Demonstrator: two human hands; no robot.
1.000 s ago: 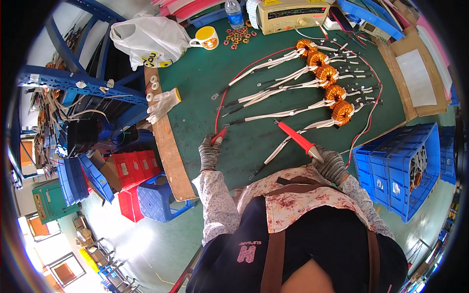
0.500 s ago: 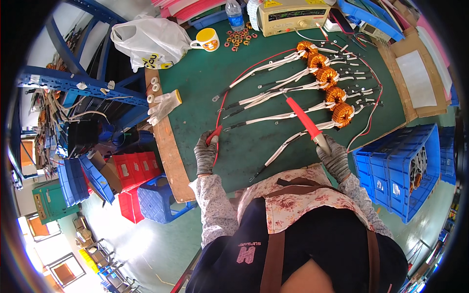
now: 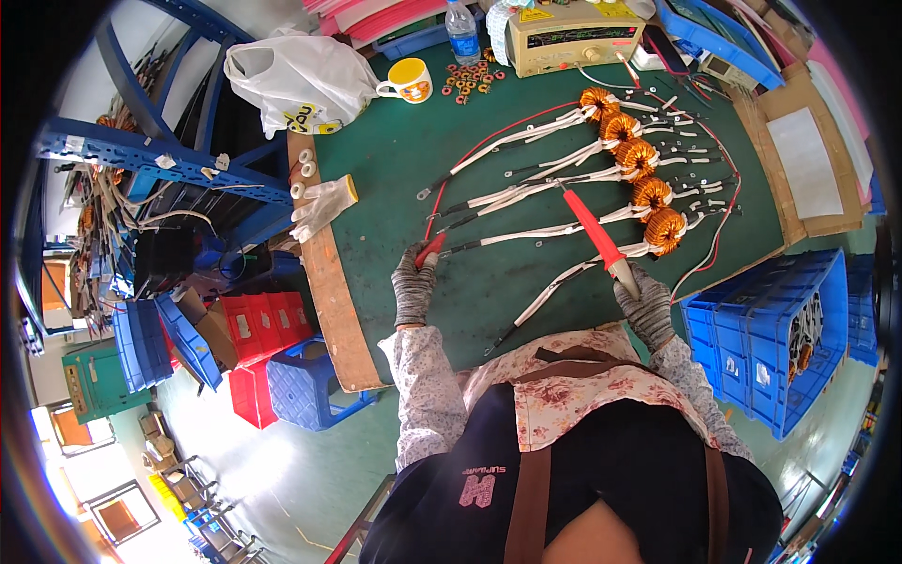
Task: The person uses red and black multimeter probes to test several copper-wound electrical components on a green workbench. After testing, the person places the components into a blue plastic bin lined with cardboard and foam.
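Left hand [image 3: 413,287] – gloved, fingers clamped on a small red probe [image 3: 430,250] whose tip sits at the ends of the white leads [image 3: 526,193], on the green desk [image 3: 395,160]. Up and to the left of that hand: a spare glove [image 3: 322,205] at the desk edge, a white plastic bag [image 3: 299,75] and a yellow-and-white mug [image 3: 410,80] farther off. Between the 2 hands the sleeved leads fan out twd 5 copper coils [image 3: 639,160] in a row. Right hand [image 3: 648,305] – gloved too, wrapped round the grey handle of a long red probe [image 3: 592,226], tip pointing up-left over the leads, just short of the coils. Beyond the coils, a beige tester box [image 3: 575,38]. Right of that hand, off the desk, a blue crate [image 3: 780,329].
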